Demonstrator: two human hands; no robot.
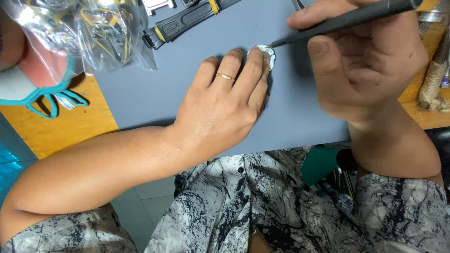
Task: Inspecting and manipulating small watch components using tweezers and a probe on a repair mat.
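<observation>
My left hand (225,103) lies palm down on a grey-blue mat (140,93), a gold ring on one finger. Its fingertips press on a small round white part (267,52), mostly hidden under them. My right hand (365,61) grips a dark slim tool (347,21) like a pen. The tool's thin metal tip touches the upper right edge of the round part.
A black strap with yellow accents (183,23) lies on the mat at the top. A clear plastic bag (84,33) with yellow-black pieces sits at the top left over an orange table (70,126). Rope-wrapped object (433,84) stands at the right edge.
</observation>
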